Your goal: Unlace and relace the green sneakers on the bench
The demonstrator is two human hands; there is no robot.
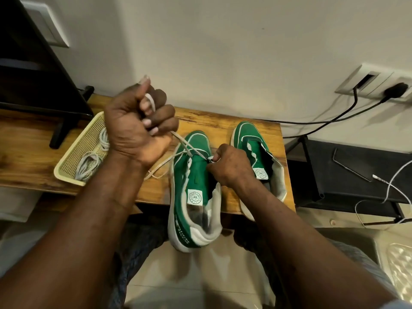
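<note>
My left hand (138, 123) gripped the white lace (182, 144) in a fist; my right hand (230, 163) pinched its end over the green sneaker (198, 172).

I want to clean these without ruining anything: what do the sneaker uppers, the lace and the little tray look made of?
The sneaker uppers: green woven fabric, likely canvas, matte, with white piping. The lace: flat off-white woven tape, cotton or polyester, I cannot tell which. The tray: cream moulded plastic, judging by its fine perforated grid and smooth rim.
</note>
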